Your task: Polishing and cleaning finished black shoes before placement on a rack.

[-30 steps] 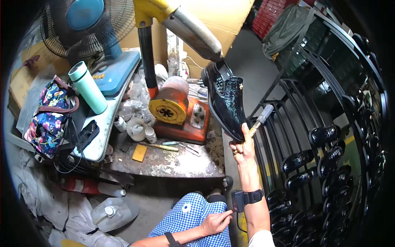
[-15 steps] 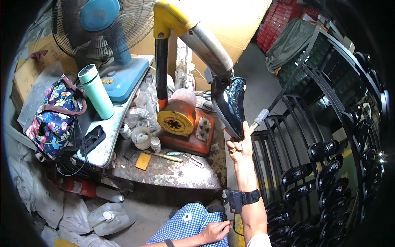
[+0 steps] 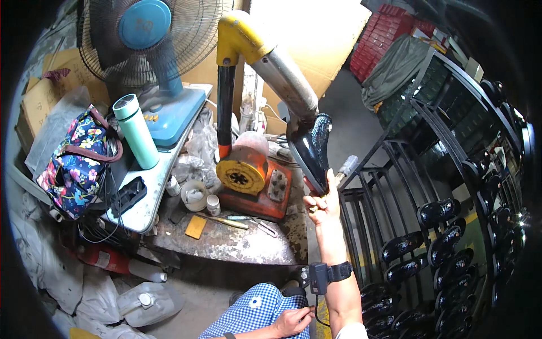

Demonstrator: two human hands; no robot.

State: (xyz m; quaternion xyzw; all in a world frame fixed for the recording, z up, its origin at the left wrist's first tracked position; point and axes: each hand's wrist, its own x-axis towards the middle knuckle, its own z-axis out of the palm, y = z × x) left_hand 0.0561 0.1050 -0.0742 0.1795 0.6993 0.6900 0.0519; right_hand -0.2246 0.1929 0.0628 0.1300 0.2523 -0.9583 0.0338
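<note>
A glossy black shoe [image 3: 311, 150] hangs toe down near the lower end of a metal tube [image 3: 287, 79], under its yellow elbow. My right hand [image 3: 324, 206] is at the toe, fingers curled, one finger pointing up along the shoe. From this hand a brush-like tool with a whitish-grey end [image 3: 348, 165] sticks up to the right; its lower part is hidden. How the shoe is held at the tube cannot be made out. My left hand [image 3: 292, 322] rests low over the blue checked cloth [image 3: 248, 316] on my lap, fingers pinched together. What it pinches, if anything, is too small to tell.
An orange machine base [image 3: 265, 195] stands on the worn bench [image 3: 248, 247], near a white tub [image 3: 194, 195] and a yellow block [image 3: 196, 226]. Fan [image 3: 145, 25], green flask [image 3: 137, 133] and flowered bag [image 3: 76, 161] are left. Racks [image 3: 389, 181] of black shoes stand right.
The view has shifted slightly. My right hand, the brush-like tool and the shoe have moved a little to the left relative to the bench. My left hand stays low over the lap.
</note>
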